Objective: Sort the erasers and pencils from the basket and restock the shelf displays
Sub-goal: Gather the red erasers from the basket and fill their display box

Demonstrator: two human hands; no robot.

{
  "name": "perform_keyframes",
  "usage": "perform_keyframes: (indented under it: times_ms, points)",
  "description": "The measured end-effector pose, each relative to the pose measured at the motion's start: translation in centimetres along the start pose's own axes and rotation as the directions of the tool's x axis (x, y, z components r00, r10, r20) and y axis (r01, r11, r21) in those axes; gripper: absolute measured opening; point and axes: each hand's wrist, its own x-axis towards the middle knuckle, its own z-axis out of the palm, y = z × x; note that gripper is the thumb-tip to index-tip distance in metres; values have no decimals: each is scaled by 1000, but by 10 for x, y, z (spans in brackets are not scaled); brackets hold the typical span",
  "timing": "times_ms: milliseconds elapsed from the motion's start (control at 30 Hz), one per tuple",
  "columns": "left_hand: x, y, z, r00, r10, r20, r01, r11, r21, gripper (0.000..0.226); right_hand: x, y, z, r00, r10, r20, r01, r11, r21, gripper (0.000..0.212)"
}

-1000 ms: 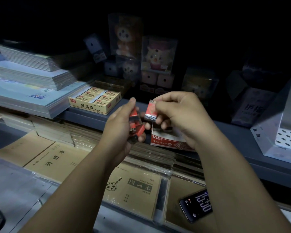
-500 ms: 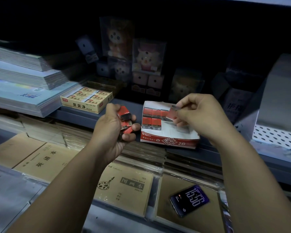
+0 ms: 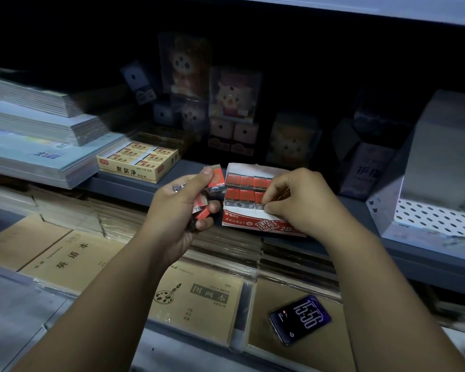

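Head cam view was pretty dim: left hand (image 3: 172, 210) was curled around a small bunch of red erasers (image 3: 216, 179), thumb pinning the top one, right beside the display box (image 3: 255, 224) sitting on the grey shelf (image 3: 134, 189). Right hand (image 3: 304, 200) had its fingers bent down into that box, thumb and fingertip pinching a single eraser (image 3: 259, 198) in the front of 2 rows. Phone (image 3: 300, 319) lay on the brown notebooks (image 3: 199, 299) below.

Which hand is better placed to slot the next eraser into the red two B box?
Right. The right hand is over the red box, fingertips at its front row; the left hand grips loose erasers beside it.
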Motion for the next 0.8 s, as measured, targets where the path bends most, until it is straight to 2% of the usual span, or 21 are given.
perform_keyframes:
  times_ms: [333,367,433,467,533,633,800]
  points:
    - [-3,-1,-2,1000,17,5,-18,996,82,31,2,-4,-1,1000,-23,-11,22,1000,-13,13]
    - [-3,-1,-2,1000,20,6,-20,996,88,32,2,-6,0,999,-38,-34,39,999,30,12]
    - [-3,0,-1,1000,24,12,-25,995,100,34,2,-11,4,996,-62,-62,75,970,232,8]
    - [-3,0,0,1000,24,17,-26,994,106,36,1,-16,4,997,-68,-43,79,928,363,4]
    - [-4,0,0,999,16,30,-20,993,120,42,-1,-24,6,996,-87,22,61,833,550,14]
    - [-6,1,0,998,17,58,-25,990,140,46,-1,-28,11,990,-129,53,73,806,587,23]
    - [-7,2,2,998,44,53,-52,985,164,44,0,-28,17,997,-79,12,57,804,592,19]
